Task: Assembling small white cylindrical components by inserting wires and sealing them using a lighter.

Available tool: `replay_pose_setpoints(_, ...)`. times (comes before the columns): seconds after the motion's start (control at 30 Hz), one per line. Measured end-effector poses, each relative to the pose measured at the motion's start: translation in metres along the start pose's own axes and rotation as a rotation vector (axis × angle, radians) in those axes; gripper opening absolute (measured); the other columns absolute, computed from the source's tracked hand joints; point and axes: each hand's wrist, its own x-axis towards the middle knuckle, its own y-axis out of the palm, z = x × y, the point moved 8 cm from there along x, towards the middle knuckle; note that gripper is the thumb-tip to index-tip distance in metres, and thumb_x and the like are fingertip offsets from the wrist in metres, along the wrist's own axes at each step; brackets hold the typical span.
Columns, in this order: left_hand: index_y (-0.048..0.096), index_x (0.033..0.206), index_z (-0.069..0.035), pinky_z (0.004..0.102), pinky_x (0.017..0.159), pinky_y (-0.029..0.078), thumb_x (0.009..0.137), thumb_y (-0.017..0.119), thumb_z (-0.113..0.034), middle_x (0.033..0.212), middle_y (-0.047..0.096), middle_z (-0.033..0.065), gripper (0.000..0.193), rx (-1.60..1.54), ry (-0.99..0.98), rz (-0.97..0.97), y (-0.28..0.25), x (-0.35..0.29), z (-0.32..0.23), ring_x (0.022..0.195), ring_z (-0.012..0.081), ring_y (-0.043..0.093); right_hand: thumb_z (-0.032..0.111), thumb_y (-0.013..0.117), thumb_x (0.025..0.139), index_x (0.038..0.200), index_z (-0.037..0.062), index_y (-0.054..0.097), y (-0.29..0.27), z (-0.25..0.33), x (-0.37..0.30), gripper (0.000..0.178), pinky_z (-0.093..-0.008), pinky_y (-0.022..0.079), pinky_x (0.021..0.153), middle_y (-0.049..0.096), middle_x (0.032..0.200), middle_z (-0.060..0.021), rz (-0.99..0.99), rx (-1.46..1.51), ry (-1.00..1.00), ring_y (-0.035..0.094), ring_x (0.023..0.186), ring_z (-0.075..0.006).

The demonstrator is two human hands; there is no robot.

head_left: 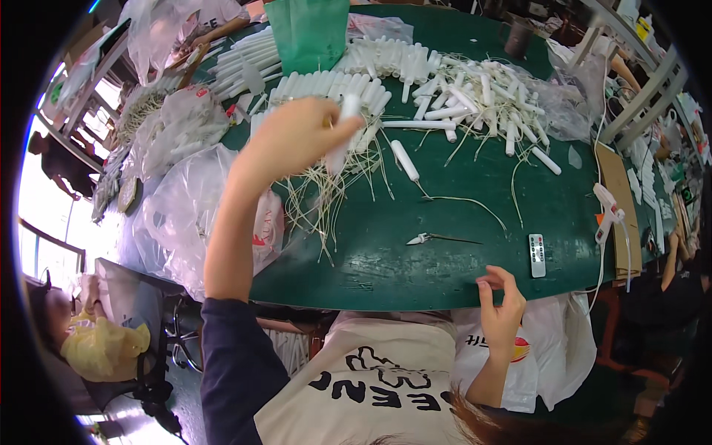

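My left hand is raised over the near end of a stack of white tubes. Its fingers are closed around one white candle-like tube, which is blurred by motion. Beneath it, thin pale wires trail from the stacked tubes onto the table. My right hand hovers at the table's near edge, fingers curved and apart, with nothing visible in it. Between the hands lie a small white flame-shaped bulb with a dark lead and a single wired tube. A white remote control lies right of them.
A heap of wired tubes covers the far right of the green table. A green bag stands at the back. Clear plastic bags crowd the left. A white glue gun lies beside cardboard at right. Other people sit nearby.
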Motion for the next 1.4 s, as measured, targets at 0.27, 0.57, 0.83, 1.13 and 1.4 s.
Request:
replay_pose_setpoints(0.27,0.068,0.084,-0.001,0.044,0.071,0.052,0.081,0.058,-0.05,0.086,0.068,0.0174,0.05,0.589,-0.262,-0.298,-0.04,0.109,0.123,0.081,0.0357,0.066,0.006,0.059,0.085,0.099,-0.0026,0.06,0.003,-0.018,0.01,0.016,-0.0277,0.048,0.068,0.066,0.078,-0.0119,0.02,-0.038,0.086,0.064,0.072,-0.0187)
replay_pose_setpoints(0.57,0.067,0.092,-0.003,0.0433,0.069,0.052,0.076,0.066,-0.049,0.085,0.068,0.0153,0.049,0.612,-0.359,-0.522,-0.033,0.163,0.199,0.083,0.0324,0.066,0.005,0.06,0.084,0.096,-0.0033,0.061,-0.007,-0.023,0.016,0.015,-0.0275,0.049,0.066,0.067,0.076,-0.0122,-0.014,-0.08,0.102,0.065,0.071,-0.019)
replay_pose_setpoints(0.83,0.067,0.091,-0.005,0.0434,0.072,0.051,0.074,0.068,-0.047,0.092,0.067,0.0171,0.045,0.6,-0.405,-0.564,-0.03,0.173,0.221,0.086,0.0338,0.065,0.005,0.06,0.084,0.094,-0.0037,0.062,-0.014,-0.026,0.01,0.014,-0.0272,0.049,0.067,0.067,0.077,-0.0128,-0.015,-0.096,0.137,0.066,0.071,-0.0199)
replay_pose_setpoints(1.13,0.06,0.108,-0.003,0.0429,0.079,0.05,0.067,0.069,-0.058,0.103,0.066,0.0153,0.069,0.497,-0.524,-0.382,-0.032,0.181,0.24,0.097,0.0327,0.063,0.006,0.062,0.083,0.093,-0.0035,0.063,-0.015,-0.032,0.008,0.014,-0.0277,0.049,0.067,0.067,0.078,-0.0126,-0.011,-0.084,0.147,0.066,0.073,-0.0202)
replay_pose_setpoints(1.4,0.063,0.109,-0.011,0.0394,0.075,0.049,0.077,0.063,-0.05,0.101,0.066,0.0149,0.05,0.389,-0.209,-0.508,-0.022,0.183,0.177,0.088,0.0284,0.064,0.006,0.064,0.082,0.091,-0.0031,0.063,-0.015,-0.029,0.005,0.013,-0.0279,0.049,0.067,0.066,0.08,-0.0123,-0.017,-0.061,0.142,0.064,0.072,-0.0202)
